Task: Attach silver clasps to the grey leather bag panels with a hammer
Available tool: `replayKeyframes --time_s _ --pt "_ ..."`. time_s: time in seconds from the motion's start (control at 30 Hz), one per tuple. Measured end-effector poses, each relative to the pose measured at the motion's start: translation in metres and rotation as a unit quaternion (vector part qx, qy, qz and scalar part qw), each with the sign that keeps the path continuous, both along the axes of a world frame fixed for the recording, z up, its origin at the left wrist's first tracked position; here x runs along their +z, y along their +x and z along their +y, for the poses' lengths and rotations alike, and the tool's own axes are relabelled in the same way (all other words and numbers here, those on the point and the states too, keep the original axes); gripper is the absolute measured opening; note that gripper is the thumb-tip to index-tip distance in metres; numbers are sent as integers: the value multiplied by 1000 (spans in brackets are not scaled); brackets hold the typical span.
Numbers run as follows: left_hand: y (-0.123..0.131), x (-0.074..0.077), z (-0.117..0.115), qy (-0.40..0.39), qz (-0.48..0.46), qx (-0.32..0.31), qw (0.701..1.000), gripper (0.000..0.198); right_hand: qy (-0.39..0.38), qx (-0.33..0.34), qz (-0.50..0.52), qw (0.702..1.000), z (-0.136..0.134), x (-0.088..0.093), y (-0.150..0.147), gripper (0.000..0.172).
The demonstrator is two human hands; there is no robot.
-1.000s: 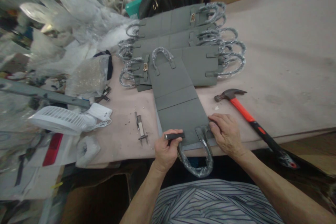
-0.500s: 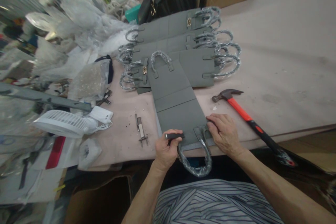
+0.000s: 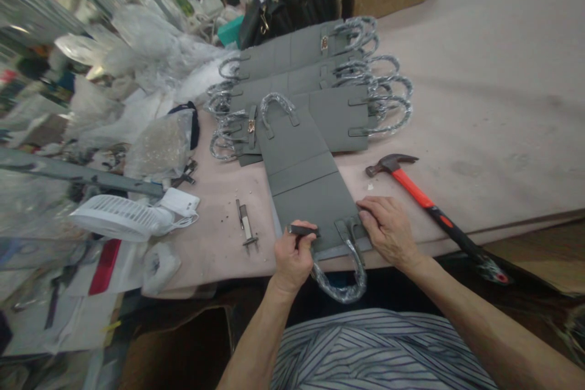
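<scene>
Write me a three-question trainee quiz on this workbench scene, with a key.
1. Multiple choice. What does the left hand hold? A) the white fan B) a short dark piece C) the red strip
2. True or false: the claw hammer lies nearer the right hand than the left hand.
3. Fill in: the gray panel under work has its near handle wrapped in clear ____.

Key: 1. B; 2. true; 3. plastic film

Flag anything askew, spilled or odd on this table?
Two mild oddities. The hammer lies with its butt jutting past the front edge of the table, so it might get knocked off. Dark specks dot the table beside the metal tool, perhaps debris. No damage is visible on the grey panel.
</scene>
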State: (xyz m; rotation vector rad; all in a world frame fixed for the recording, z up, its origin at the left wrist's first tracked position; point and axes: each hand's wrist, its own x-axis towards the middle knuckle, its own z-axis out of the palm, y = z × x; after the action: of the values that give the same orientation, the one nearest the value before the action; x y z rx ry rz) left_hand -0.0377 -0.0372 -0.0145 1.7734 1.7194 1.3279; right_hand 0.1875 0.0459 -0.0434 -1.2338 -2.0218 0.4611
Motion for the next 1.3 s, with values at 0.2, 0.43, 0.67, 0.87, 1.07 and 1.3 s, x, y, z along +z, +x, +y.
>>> replayKeyframes --time_s 0.2,0.43,0.67,0.87,1.07,1.3 --pt "-2 -2 0 -23 -29 -9 999 9 6 27 16 999 -3 18 21 20" --pt "1 2 -1 -16 -14 -2 1000 10 78 -132 -131 979 6 28 81 24" --pt "5 3 1 41 69 -5 997 10 -22 -159 -218 963 9 14 107 21" --pt "8 -1 2 67 117 -26 991 13 -436 -126 26 891 9 43 88 14" --pt "12 -2 4 52 68 -12 996 13 -570 -114 303 755 -12 94 52 25" --pt "13 -2 6 52 57 -19 997 15 -125 67 15 990 -38 151 26 37"
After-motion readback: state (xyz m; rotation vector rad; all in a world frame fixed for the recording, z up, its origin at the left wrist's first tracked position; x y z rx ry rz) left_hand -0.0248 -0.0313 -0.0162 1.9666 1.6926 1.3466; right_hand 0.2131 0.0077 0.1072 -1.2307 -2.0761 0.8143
